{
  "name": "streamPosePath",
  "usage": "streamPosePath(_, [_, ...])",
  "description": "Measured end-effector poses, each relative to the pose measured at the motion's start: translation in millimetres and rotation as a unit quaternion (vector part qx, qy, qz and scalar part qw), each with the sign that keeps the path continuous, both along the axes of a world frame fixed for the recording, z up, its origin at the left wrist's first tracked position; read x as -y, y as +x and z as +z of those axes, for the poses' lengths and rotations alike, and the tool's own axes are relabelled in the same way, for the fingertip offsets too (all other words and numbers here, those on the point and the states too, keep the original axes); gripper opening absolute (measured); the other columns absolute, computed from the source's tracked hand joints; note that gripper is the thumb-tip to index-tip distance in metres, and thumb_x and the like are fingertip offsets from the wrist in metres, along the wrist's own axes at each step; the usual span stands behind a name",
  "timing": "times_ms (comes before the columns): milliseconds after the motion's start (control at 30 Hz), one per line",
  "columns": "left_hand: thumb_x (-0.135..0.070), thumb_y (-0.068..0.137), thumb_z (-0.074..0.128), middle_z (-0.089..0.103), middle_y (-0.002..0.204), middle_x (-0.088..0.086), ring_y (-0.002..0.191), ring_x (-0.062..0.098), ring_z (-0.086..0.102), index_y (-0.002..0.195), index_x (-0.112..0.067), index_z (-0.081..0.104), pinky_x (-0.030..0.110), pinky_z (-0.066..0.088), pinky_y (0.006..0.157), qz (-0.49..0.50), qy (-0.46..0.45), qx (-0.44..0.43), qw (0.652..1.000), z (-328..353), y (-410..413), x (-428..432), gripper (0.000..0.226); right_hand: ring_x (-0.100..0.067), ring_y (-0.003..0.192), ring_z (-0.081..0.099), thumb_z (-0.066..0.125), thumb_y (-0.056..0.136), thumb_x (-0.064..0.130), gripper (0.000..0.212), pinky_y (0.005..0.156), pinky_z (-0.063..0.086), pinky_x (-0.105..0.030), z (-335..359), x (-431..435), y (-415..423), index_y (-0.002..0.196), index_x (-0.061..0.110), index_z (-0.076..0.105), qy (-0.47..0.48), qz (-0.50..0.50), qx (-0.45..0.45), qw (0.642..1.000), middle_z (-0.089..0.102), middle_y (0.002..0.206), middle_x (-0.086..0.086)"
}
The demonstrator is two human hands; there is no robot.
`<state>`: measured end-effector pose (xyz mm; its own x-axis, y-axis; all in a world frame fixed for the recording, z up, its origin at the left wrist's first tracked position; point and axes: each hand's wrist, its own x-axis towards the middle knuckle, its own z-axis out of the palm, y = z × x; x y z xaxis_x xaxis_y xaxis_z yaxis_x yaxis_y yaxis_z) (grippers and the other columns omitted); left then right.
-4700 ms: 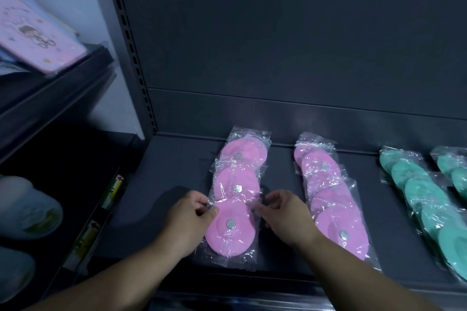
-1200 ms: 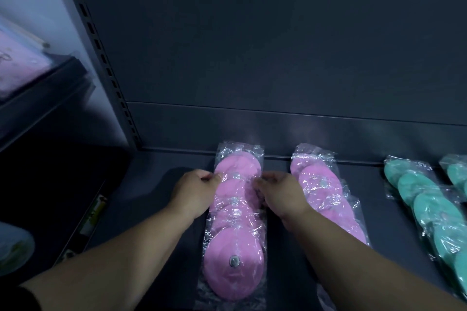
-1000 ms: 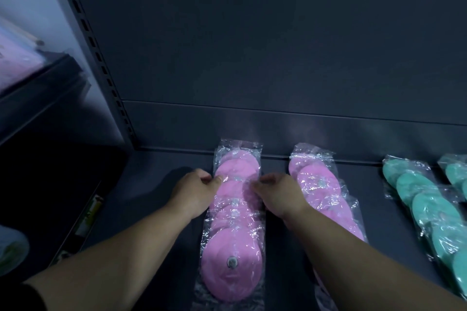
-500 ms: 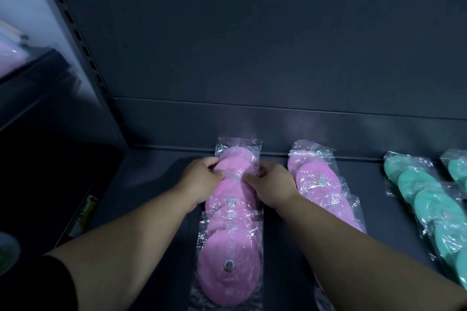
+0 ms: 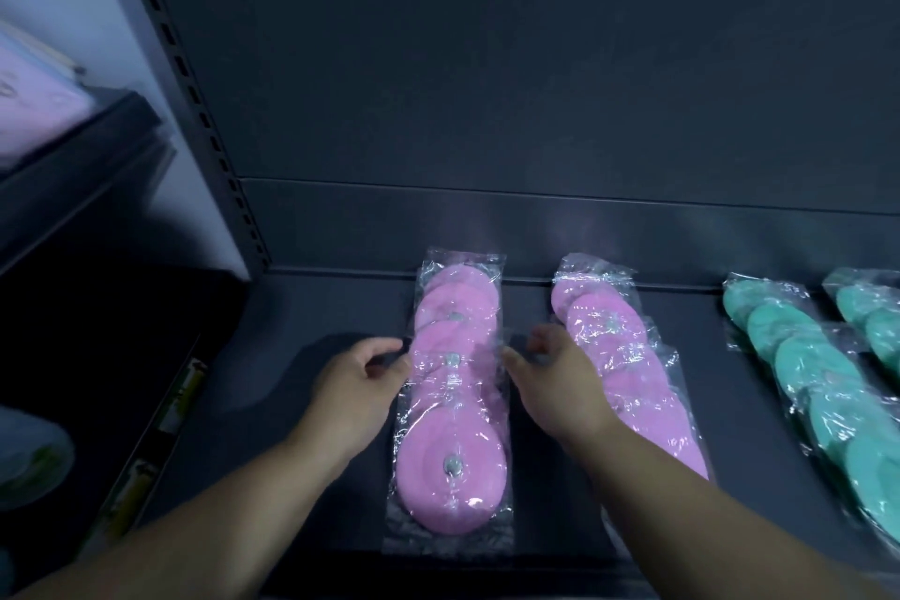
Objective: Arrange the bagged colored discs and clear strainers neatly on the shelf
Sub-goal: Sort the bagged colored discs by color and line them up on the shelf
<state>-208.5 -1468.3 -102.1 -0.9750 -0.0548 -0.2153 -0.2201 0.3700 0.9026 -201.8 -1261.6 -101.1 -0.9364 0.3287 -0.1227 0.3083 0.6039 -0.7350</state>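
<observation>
A straight row of overlapping bagged pink discs [image 5: 453,385] runs from the shelf's front to its back wall. My left hand [image 5: 358,378] sits just left of this row, fingers loosely curled near the bag edge, holding nothing. On the row's right side my right hand [image 5: 555,373] hovers with relaxed, spread fingers, apart from the plastic. A second row of bagged pink discs [image 5: 618,356] lies right of that hand, partly hidden by my forearm. Rows of bagged teal discs [image 5: 818,380] lie at the far right.
The dark shelf [image 5: 302,317] has an upright back wall and a slotted post [image 5: 195,97] at left. A neighbouring shelf at the left holds a pink packaged item [image 5: 29,107]. Pale round objects [image 5: 29,458] sit low at the left edge.
Both hands pulled back toward me from the row's far end and let go of the bags. The left pink row now lies straight and closely overlapped.
</observation>
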Motion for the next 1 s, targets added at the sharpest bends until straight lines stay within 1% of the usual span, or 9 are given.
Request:
streamPosePath(100, [-0.028,0.094,0.057,0.063,0.111,-0.012,0.093,-0.005,0.056,0.124,-0.024,0.059,0.009,0.037,0.077,-0.004,0.013,0.001,1.0,-1.0,16.8,-3.1,0.03,-0.018,0.089,0.062,0.057,0.089,0.038,0.024,0.068,0.034,-0.023,-10.1,7.4,18.6,0.098,0.016,0.061,0.022,0.012,0.03,0.999,0.066,0.09,0.004])
streamPosePath(200, [-0.029,0.1,0.045,0.055,0.124,-0.012,0.106,-0.001,0.051,0.138,-0.023,0.047,0.015,0.033,0.09,-0.011,0.065,0.025,0.998,-0.9,27.1,-11.3,0.039,-0.017,0.082,0.062,0.053,0.09,0.033,0.019,0.065,0.035,-0.022,-11.7,16.0,31.9,0.09,0.017,0.064,0.018,0.028,0.031,0.999,0.068,0.084,0.005])
streamPosePath(367, [-0.039,0.1,0.038,0.046,0.144,-0.008,0.128,0.007,0.044,0.142,-0.022,0.041,0.024,0.03,0.109,0.007,0.117,0.039,0.992,-2.1,39.3,-24.7,0.045,-0.016,0.08,0.058,0.052,0.088,0.022,0.016,0.065,0.035,-0.02,-6.2,25.2,40.1,0.098,0.021,0.065,0.002,0.02,0.037,0.999,0.068,0.089,0.004])
streamPosePath(533, [-0.045,0.1,0.031,0.037,0.15,-0.006,0.136,0.008,0.035,0.147,-0.019,0.033,0.015,0.022,0.101,-0.02,0.062,0.004,0.998,3.3,42.6,-28.0,0.054,-0.015,0.081,0.059,0.053,0.088,0.021,0.016,0.053,0.035,-0.013,-2.1,27.6,44.1,0.1,0.024,0.063,-0.007,0.015,0.021,1.0,0.065,0.087,0.007])
streamPosePath(600, [-0.046,0.098,0.037,0.04,0.149,-0.005,0.13,0.005,0.04,0.146,-0.019,0.035,0.015,0.025,0.1,-0.033,0.035,-0.012,0.999,1.2,39.2,-23.0,0.055,-0.014,0.081,0.057,0.054,0.089,0.023,0.016,0.056,0.035,-0.018,-1.9,26.5,47.1,0.102,0.025,0.063,-0.003,0.018,0.015,1.0,0.063,0.085,0.009])
streamPosePath(767, [-0.036,0.095,0.052,0.051,0.136,-0.003,0.119,0.014,0.052,0.136,-0.024,0.05,0.031,0.04,0.105,-0.06,-0.064,-0.041,0.995,-2.6,27.7,-14.1,0.043,-0.006,0.076,0.053,0.057,0.089,0.022,0.028,0.052,0.034,0.001,-0.1,25.1,51.0,0.116,0.024,0.059,-0.032,0.021,0.011,0.999,0.058,0.087,0.012])
streamPosePath(833, [-0.031,0.096,0.051,0.046,0.14,-0.004,0.125,0.015,0.047,0.138,-0.021,0.049,0.029,0.035,0.108,-0.07,-0.096,-0.066,0.991,1.5,23.0,-16.0,0.043,-0.008,0.083,0.057,0.057,0.087,0.022,0.031,0.058,0.037,-0.002,1.4,26.9,49.7,0.117,0.026,0.057,-0.039,0.018,0.012,0.999,0.062,0.098,0.008])
streamPosePath(900, [-0.026,0.096,0.051,0.044,0.144,-0.002,0.128,0.014,0.044,0.138,-0.019,0.048,0.024,0.032,0.109,-0.094,-0.114,-0.084,0.985,4.1,17.8,-18.6,0.043,-0.013,0.094,0.06,0.057,0.082,0.022,0.039,0.076,0.044,-0.017,1.3,27.5,47.3,0.12,0.026,0.055,-0.033,0.021,-0.005,0.999,0.062,0.114,0.001])
streamPosePath(1000, [-0.027,0.097,0.051,0.04,0.148,-0.002,0.134,0.013,0.038,0.142,-0.022,0.042,0.02,0.026,0.108,-0.118,-0.133,-0.095,0.979,6.5,11.5,-21.2,0.047,-0.015,0.113,0.056,0.06,0.084,0.019,0.057,0.095,0.038,-0.018,7.6,27.7,43.9,0.138,0.024,0.044,-0.03,0.054,-0.008,0.998,0.046,0.137,0.002])
